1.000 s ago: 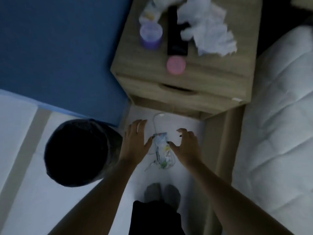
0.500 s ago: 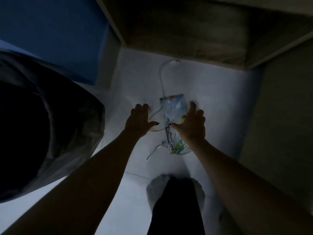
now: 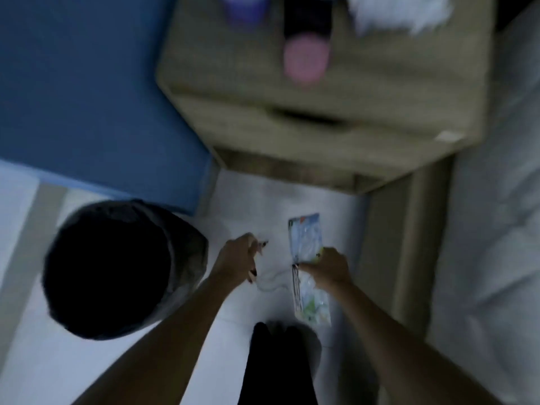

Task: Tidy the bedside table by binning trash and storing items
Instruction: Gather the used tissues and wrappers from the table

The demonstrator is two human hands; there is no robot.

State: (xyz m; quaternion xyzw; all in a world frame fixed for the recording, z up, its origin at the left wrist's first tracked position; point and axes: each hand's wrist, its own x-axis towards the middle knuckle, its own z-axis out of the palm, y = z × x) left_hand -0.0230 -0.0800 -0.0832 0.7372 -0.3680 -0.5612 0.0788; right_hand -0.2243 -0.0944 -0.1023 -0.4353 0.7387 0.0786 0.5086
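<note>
Both items now lifted: my R hand (image 3: 327, 267) pinches wrapper (image 3: 305, 238); L hand (image 3: 238, 258) grips cable (image 3: 270, 283). Next, prob.: wrapper to bin (image 3: 187, 249).

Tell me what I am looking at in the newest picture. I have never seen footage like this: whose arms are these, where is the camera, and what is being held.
There is no machine here. A person wears a wide-angle camera on the head, so you look down along their own two arms. The left hand is curled round what seems to be a thin white cord that trails below it. The right hand grips a clear printed plastic packet. Left of the arms stands a bin with a dark liner. Ahead is the wooden bedside table. On it lie a pink round thing, a purple cup, a long black object and crumpled white tissue, all blurred. A bed is at the right.
</note>
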